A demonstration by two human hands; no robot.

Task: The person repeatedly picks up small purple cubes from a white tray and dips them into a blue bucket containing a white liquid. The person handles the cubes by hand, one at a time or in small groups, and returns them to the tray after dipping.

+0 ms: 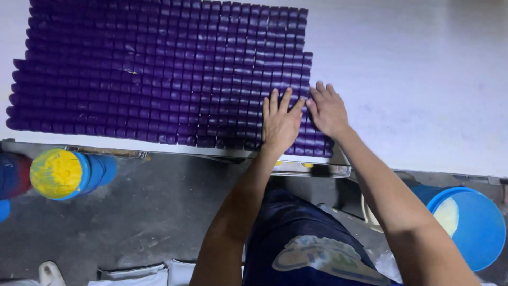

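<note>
A big block of small purple cylindrical pieces (pixel 159 69), packed in tight rows, lies on a white table (pixel 413 74). My left hand (pixel 280 124) rests flat, fingers spread, on the pieces at the block's near right corner. My right hand (pixel 327 108) lies flat beside it, pressing on the block's right edge. Neither hand grips anything.
A blue bucket with a yellow-smeared lid (pixel 66 172) stands on the grey floor (pixel 159 212) at the left. Another blue bucket (pixel 471 222) holding pale material sits at the lower right. White sacks (pixel 137 274) lie by my feet. The table's near edge (pixel 106 151) runs across the view.
</note>
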